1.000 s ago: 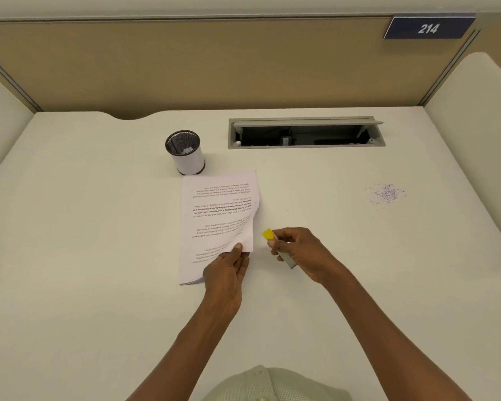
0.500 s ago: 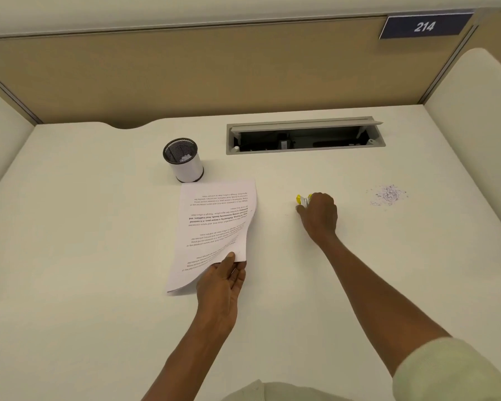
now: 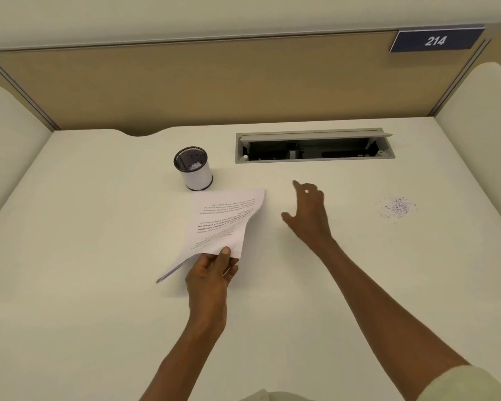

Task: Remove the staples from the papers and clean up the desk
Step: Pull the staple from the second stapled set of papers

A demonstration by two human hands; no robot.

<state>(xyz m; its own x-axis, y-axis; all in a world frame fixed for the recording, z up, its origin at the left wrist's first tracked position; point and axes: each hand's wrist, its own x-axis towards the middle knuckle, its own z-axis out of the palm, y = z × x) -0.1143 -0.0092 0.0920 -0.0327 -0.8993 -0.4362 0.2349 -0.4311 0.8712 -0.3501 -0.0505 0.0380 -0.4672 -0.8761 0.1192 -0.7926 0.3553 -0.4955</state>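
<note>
A stapled set of printed papers [image 3: 229, 218] is lifted off the white desk [image 3: 99, 270], its far end near the cup. My left hand [image 3: 211, 273] pinches its near corner, thumb on top. To the right of the papers, my right hand [image 3: 310, 218] hovers low over the desk with the index finger and thumb spread out and the other fingers loosely bent. A small pale glint shows at its knuckles. The yellow staple remover is out of sight, possibly under that hand.
A black mesh pen cup [image 3: 195, 175] with a white wrap stands just beyond the papers. An open cable tray [image 3: 313, 149] is sunk into the desk's back. A small pile of scraps [image 3: 396, 208] lies at the right. Partition walls close off three sides.
My right hand carried the yellow staple remover away from the papers to the desk's middle, and its fingers have now spread. My left hand lifted and turned the papers slightly.
</note>
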